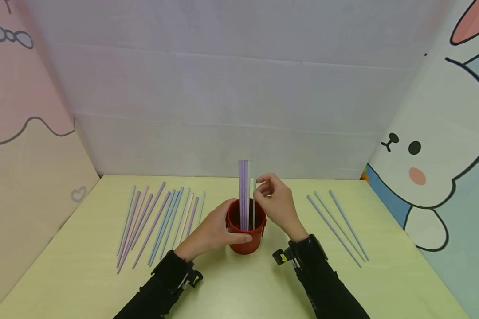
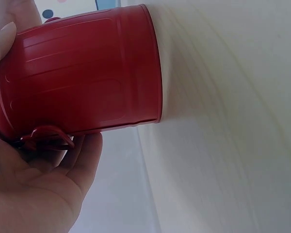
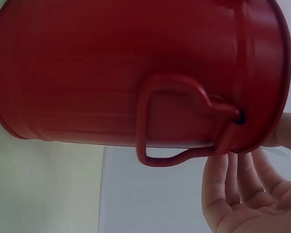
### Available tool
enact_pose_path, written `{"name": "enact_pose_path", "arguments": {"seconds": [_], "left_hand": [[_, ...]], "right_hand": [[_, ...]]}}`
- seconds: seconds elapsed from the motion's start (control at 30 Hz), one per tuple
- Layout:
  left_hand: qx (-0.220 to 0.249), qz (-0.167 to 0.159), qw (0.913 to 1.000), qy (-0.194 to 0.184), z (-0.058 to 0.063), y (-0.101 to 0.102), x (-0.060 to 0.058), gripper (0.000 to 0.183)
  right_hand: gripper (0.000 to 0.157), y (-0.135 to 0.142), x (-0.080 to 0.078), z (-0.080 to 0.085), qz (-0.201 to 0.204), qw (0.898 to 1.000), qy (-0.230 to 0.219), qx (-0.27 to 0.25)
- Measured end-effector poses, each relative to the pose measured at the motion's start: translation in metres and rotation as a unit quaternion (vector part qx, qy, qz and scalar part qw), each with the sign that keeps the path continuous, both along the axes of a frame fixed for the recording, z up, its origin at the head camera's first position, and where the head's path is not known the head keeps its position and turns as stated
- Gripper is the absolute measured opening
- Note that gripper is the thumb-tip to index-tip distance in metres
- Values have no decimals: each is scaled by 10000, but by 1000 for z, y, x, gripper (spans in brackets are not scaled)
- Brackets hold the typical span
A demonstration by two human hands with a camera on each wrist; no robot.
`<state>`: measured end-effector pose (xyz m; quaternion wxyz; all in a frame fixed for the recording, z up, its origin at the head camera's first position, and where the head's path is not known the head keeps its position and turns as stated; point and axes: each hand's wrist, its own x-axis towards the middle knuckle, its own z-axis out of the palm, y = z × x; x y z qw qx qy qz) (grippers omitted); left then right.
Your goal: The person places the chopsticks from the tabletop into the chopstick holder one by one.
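- Head view: pinching a clear stick point(image 1: 256, 166) between the thumb and bent fingers of the right hand point(image 1: 277, 201), part-way along its visible length.
- Holding it upright just right of some purple sticks point(image 1: 243, 190), its lower end inside the mouth of the red bucket point(image 1: 247, 247); not telling from here whether touching the bottom.
- Gripping the bucket with the left hand point(image 1: 217, 228), laying the thumb across the near side below the rim and curving the fingers round the left side.
- Looking through the right wrist view: finding the right fingers bent beside the rim, but losing the pinch itself behind the red wall; noticing a handle point(image 3: 142, 121) hanging down along the right side.
- Judging the step in hand as standing the clear stick in the bucket beside the purple ones.
- Judging the next move as calling for guiding it down until seated, then parting thumb and fingers without knocking the neighbours, while bracing the bucket with the left hand.
- Moving outward: seeing mixed sticks point(image 1: 151, 230) lying left on the yellow table point(image 1: 239, 283), running from near to far, and three bluish sticks point(image 1: 334, 231) lying right.
- Judging the filling as only partly done, counting those loose sticks.
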<state>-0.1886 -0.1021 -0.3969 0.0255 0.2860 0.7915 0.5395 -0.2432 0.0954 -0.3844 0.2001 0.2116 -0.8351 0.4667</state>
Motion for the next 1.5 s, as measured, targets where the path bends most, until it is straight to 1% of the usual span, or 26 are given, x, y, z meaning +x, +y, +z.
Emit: {"name": "enact_pose_path", "arguments": {"seconds": [0.17, 0.37, 0.47, 0.6, 0.7, 0.8, 0.87, 0.93, 1.03, 1.1, 1.17, 1.23, 1.33, 1.4, 1.43, 1.47, 1.5], "left_hand": [[-51, 6, 10000, -15, 1, 0, 0, 75], [20, 11, 10000, -30, 0, 0, 0, 74], [100, 26, 9999, 4, -6, 0, -3, 74], [0, 87, 10000, 29, -21, 0, -13, 77], [-116, 99, 9999, 16, -31, 0, -20, 79], [-155, 89, 9998, 13, -31, 1, -20, 80], [-142, 78, 9999, 26, -27, 2, -17, 79], [-113, 68, 9999, 10, -19, 2, -11, 78], [-63, 37, 10000, -26, -7, 3, -3, 76], [-43, 28, 10000, -37, -3, 2, -1, 75], [-23, 36, 10000, -38, -4, 1, -1, 75], [-67, 73, 10000, -3, -11, 0, -5, 75], [-159, 142, 9998, -23, -23, -1, -13, 78], [-220, 152, 9996, -35, -30, -2, -17, 80], [-205, 138, 9997, -48, -32, -2, -18, 80], [-181, 126, 9997, -39, -32, -2, -18, 80], [-139, 106, 9998, -58, -28, -1, -17, 79]], "right_hand": [[22, 1, -1, -1, 14, 9998, -164, 76], [22, 4, -1, 4, -175, 9997, -54, 137], [22, 11, 0, 11, -225, 9997, 37, 130], [25, 31, 1, 25, -287, 9992, 204, 207], [30, 51, 2, 32, -387, 9977, 311, 461], [35, 73, 3, 33, -501, 9940, 311, 922], [39, 86, 3, 30, -599, 9895, 239, 1295], [43, 99, 3, 26, -734, 9833, 122, 1661], [51, 115, 5, 20, -1003, 9704, -127, 2194], [57, 123, 6, 16, -1154, 9608, -346, 2499], [63, 131, 7, 13, -1224, 9499, -570, 2818], [68, 137, 7, 8, -1247, 9402, -775, 3074], [73, 144, 4, 0, -1286, 9281, -1000, 3347], [74, 148, 1, -7, -1316, 9239, -1121, 3414], [74, 149, 0, -9, -1327, 9226, -1187, 3423], [75, 150, -1, -12, -1328, 9221, -1253, 3413], [75, 151, -3, -15, -1326, 9219, -1313, 3395]]}}
